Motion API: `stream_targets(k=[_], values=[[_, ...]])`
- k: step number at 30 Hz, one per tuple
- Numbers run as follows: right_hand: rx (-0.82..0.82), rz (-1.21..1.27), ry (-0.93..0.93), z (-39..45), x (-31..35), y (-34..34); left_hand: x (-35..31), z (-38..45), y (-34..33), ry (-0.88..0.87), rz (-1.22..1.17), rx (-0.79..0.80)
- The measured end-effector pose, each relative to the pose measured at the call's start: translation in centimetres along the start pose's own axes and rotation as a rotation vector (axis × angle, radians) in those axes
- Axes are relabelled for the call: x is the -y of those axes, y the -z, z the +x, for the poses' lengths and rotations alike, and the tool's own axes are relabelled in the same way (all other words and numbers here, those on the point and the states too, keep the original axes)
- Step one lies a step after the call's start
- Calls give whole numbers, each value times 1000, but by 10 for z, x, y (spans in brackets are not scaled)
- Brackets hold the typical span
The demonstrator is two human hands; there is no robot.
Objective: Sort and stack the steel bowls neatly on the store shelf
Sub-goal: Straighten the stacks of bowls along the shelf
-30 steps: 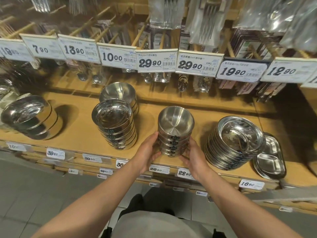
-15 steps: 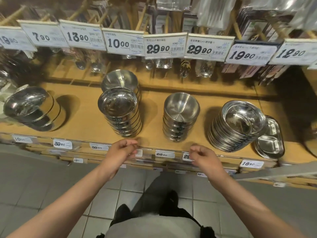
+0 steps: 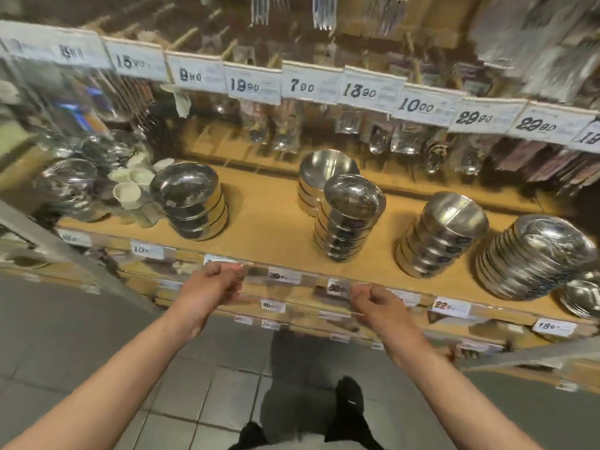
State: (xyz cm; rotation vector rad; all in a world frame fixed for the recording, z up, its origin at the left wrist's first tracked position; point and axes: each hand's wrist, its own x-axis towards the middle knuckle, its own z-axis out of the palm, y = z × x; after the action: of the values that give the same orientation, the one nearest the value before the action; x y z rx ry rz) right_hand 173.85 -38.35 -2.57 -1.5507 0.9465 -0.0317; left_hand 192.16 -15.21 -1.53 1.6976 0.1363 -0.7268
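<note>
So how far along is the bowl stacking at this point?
Mostly done, it seems: the stacks with the deep bowls, the middle stack and the shallow dishes stand tidy. Nothing is in hand; the left hand and right hand hover empty. The jumbled bowls at far left look unsorted.

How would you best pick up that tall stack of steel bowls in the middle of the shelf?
Probably with both hands cupping the lower bowls of the tall stack, one from each side, coming in from the shelf's front edge. The stack leans slightly, so gripping only the top bowl would lift that one alone.
</note>
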Motion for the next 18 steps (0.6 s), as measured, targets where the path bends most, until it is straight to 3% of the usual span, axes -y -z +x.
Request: stream_targets(k=[7,18], values=[[18,152,-59,-5,23,-65,-25,23,34,7,-6,63],[-7,334,-86,78,61,-122,-98,109,-11,-24,172,280]])
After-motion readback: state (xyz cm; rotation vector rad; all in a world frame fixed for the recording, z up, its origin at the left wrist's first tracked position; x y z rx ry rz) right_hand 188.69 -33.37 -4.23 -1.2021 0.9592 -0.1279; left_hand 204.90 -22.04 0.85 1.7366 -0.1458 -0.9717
